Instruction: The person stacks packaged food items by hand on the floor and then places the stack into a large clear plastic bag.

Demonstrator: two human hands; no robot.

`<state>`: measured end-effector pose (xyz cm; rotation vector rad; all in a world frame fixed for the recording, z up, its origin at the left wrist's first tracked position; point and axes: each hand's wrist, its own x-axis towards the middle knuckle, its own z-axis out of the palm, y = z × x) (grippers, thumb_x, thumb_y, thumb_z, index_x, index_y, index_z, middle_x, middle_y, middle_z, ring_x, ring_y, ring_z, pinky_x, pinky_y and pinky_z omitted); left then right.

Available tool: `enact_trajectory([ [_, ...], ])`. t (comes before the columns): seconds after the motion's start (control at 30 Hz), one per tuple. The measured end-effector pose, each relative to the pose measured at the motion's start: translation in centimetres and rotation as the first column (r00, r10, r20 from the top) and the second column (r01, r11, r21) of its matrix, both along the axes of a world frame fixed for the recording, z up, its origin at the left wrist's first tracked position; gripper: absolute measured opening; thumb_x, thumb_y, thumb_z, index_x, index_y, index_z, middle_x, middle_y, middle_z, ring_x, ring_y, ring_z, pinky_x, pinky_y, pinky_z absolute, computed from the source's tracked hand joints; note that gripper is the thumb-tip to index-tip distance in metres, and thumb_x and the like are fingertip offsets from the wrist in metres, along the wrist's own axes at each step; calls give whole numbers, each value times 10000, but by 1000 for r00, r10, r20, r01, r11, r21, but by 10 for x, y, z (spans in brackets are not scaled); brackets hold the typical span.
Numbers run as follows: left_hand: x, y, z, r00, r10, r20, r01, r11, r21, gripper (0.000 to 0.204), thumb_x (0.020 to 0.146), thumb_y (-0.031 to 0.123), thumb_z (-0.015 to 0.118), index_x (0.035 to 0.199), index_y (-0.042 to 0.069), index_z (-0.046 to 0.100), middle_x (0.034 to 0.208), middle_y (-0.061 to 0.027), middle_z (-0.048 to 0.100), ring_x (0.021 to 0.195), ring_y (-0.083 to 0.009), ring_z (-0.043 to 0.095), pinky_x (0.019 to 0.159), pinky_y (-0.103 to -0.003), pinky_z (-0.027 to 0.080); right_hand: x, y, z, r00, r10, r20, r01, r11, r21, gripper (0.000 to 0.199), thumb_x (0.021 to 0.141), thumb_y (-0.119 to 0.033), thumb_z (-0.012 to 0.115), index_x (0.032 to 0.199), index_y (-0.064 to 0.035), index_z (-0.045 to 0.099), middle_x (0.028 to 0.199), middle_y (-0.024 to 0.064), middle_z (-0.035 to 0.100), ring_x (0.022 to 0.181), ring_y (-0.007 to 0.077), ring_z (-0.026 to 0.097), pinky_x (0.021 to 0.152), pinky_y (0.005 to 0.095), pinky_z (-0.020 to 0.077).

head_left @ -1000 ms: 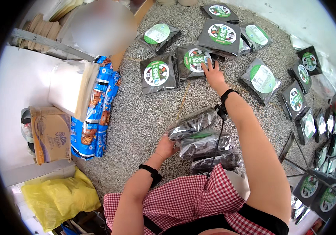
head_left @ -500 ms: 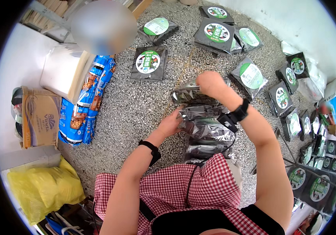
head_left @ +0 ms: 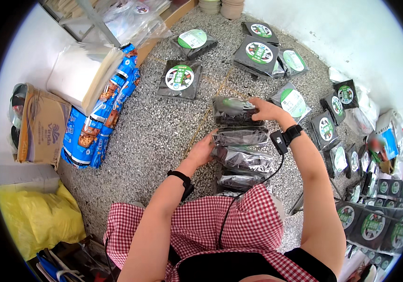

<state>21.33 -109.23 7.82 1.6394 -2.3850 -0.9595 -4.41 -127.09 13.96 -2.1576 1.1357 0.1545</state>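
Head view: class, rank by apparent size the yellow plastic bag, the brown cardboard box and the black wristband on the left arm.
1. Yellow plastic bag
2. Brown cardboard box, near the rim, so bent
3. Black wristband

Dark packets [head_left: 237, 111] with green-white round labels, red-white checked cloth [head_left: 220, 225], blue packs [head_left: 99, 123], yellow bag [head_left: 39, 216].

Pebbled floor [head_left: 164, 127]: dark packets [head_left: 180, 80], biscuit packs [head_left: 99, 124].
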Motion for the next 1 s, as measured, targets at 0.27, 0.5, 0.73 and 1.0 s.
enact_trajectory([
  [0.27,-6,-3,-4,998,-56,13,57,996,-66,353,594,90,765,904,1,622,1444,-119,186,1145,-265,463,955,-336,426,-21,-2,-77,958,-22,-287,-24,987,-157,803,570,-186,798,1226,-29,361,1155,218,461,1023,382,525,867,406,456],
  [0.5,1,-2,-11,997,-56,-55,48,989,-139,355,583,109,779,860,-30,606,1418,-114,260,1109,-263,487,900,-351,459,3,-19,-52,854,332,-400,-457,848,-270,1099,556,-261,832,1406,-78,160,1443,154,193,1332,332,212,1016,488,326],
  [0.73,10,2,-5,999,-29,-20,27,994,-102,320,583,97,767,824,-29,598,1431,-103,245,1108,-263,496,859,-347,480,17,-19,-92,796,314,-517,-502,819,-276,1126,596,-175,812,1433,-66,66,1485,184,54,1355,400,90,841,427,510],
  [1.0,3,-2,-7,1000,-5,9,5,998,-63,474,593,111,765,1015,-22,595,1428,-116,251,1106,-295,494,880,-365,471,1,-23,-36,995,87,55,-44,842,-537,454,657,-26,566,1104,-48,498,992,147,541,940,331,553,716,410,484],
])
